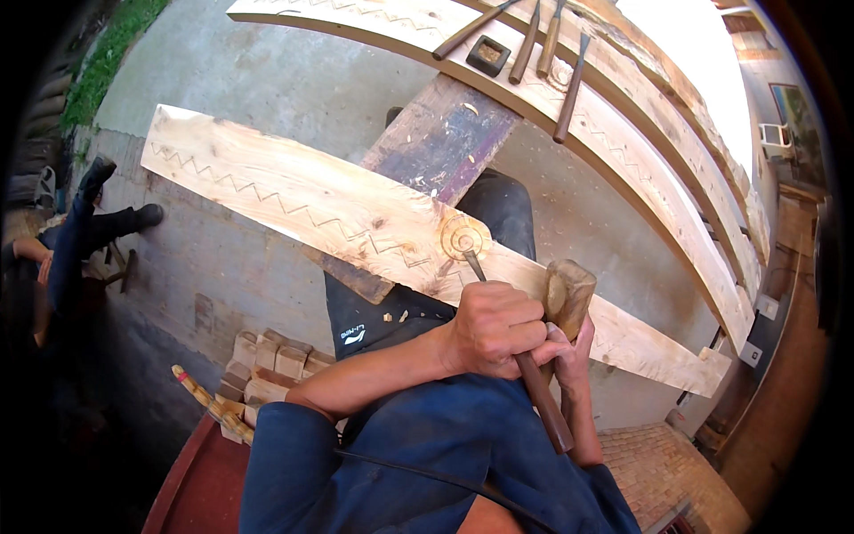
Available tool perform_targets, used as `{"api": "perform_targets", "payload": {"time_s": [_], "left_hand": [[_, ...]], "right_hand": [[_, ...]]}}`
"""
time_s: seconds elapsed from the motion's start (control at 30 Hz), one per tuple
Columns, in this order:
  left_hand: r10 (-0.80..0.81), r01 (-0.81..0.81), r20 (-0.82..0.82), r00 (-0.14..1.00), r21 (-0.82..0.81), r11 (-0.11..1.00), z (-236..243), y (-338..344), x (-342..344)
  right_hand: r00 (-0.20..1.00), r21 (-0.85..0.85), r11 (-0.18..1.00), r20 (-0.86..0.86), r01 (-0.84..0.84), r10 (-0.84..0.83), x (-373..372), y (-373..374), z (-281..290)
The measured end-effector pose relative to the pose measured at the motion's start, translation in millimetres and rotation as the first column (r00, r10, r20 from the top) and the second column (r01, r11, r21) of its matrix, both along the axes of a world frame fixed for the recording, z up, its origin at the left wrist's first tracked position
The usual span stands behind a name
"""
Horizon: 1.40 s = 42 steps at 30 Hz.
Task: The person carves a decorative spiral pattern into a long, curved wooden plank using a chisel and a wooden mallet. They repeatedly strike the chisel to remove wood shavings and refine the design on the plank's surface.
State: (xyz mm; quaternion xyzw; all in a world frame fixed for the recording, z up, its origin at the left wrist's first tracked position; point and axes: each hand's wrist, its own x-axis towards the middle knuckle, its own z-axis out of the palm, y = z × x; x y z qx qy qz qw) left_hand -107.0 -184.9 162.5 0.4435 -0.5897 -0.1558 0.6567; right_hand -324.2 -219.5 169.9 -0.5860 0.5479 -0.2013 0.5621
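My left hand (498, 329) is closed round a carving gouge (544, 405). Its dark wooden handle slants down toward my body, and its metal tip rests at the middle of a carved spiral (464, 238). The spiral is cut into a long pale board (285, 191) lying across my lap, with a zigzag line along its left part. Beside the left fist, my right hand (576, 354) grips a worn wooden mallet (569, 294), its head upward. The right fingers are close against the gouge handle; whether they touch it cannot be made out.
Under the board lies a stained plank (427, 142). Beyond, a long beam (614, 147) bears several carving tools (571, 89) and a small dark square box (488, 55). Wood blocks (276, 356) and a knobbly stick (209, 402) are at left. Another person's leg (80, 231) shows far left.
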Motion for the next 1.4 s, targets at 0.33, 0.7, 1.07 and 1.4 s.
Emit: {"api": "perform_targets", "payload": {"time_s": [0.33,0.7,1.07,1.4], "left_hand": [[0.050,-0.050,-0.007,0.999,0.013,0.999,-2.3,-0.5,0.5],[0.080,-0.080,-0.016,0.997,0.007,0.997,-3.5,0.2,-0.5],[0.241,-0.228,-0.151,0.959,0.099,0.969,0.8,-23.1,-1.8],[0.313,-0.268,-0.265,0.912,0.195,0.944,11.7,-28.0,5.7]], "right_hand": [[1.000,0.003,1.000,0.003,-0.018,0.018,-15.3,1.3,-13.9],[0.995,0.078,0.996,0.085,0.041,-0.048,-17.7,6.3,-17.8],[0.984,-0.059,0.998,-0.177,-0.011,0.000,-4.4,-6.8,22.7],[0.988,-0.945,0.293,0.154,0.145,0.009,14.4,-53.1,202.1]]}}
